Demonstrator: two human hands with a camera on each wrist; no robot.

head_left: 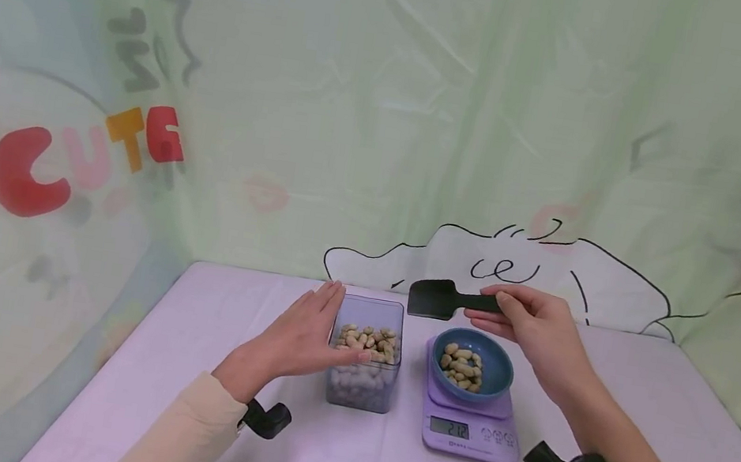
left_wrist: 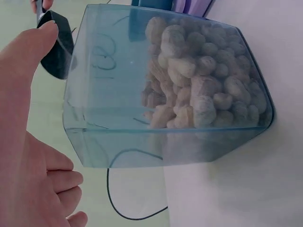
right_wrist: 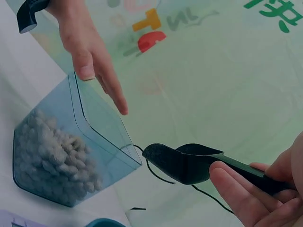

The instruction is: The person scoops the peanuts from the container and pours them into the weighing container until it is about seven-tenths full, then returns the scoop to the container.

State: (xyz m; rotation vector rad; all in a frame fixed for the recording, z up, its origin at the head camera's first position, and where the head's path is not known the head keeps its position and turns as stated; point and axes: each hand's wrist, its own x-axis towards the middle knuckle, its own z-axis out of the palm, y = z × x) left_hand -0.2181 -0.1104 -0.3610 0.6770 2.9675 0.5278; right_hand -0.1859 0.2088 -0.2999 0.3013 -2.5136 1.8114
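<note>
Cream sleeves (head_left: 183, 427) came in lowest, one behind each hand, with a black wrist camera (head_left: 266, 419) strapped at each cuff. Between and beneath the two hands spread a pale tablecloth (head_left: 307, 461). On it, nearer than the right hand's grip and slightly to its left, sat a purple scale (head_left: 482, 443), with digits showing on its display (head_left: 449, 427). A blue bowl (head_left: 499, 370) rested on the scale's platform, below that same grip, and held a small heap of unshelled peanuts (head_left: 461, 366).

Further left, the left hand (head_left: 297, 340) was held out with its fingers straight and its thumb spread apart from them, at the left side of a clear, bluish container (head_left: 370, 311). Whether the hand touched the rim, I could not tell. The container stood upright on the cloth, between the left hand and the bowl, with more peanuts (head_left: 368, 340) filling its lower part.

The right hand (head_left: 539, 328) was clamped on a black scoop (head_left: 432, 298), thumb and fingers pinching its handle (head_left: 480, 302). From that grip the scoop reached leftward in the air, its head toward the container.

Beyond both hands hung a pale green curtain (head_left: 355, 141) with black line drawings; large coloured letters (head_left: 9, 169) marked it far to the left hand's left.
</note>
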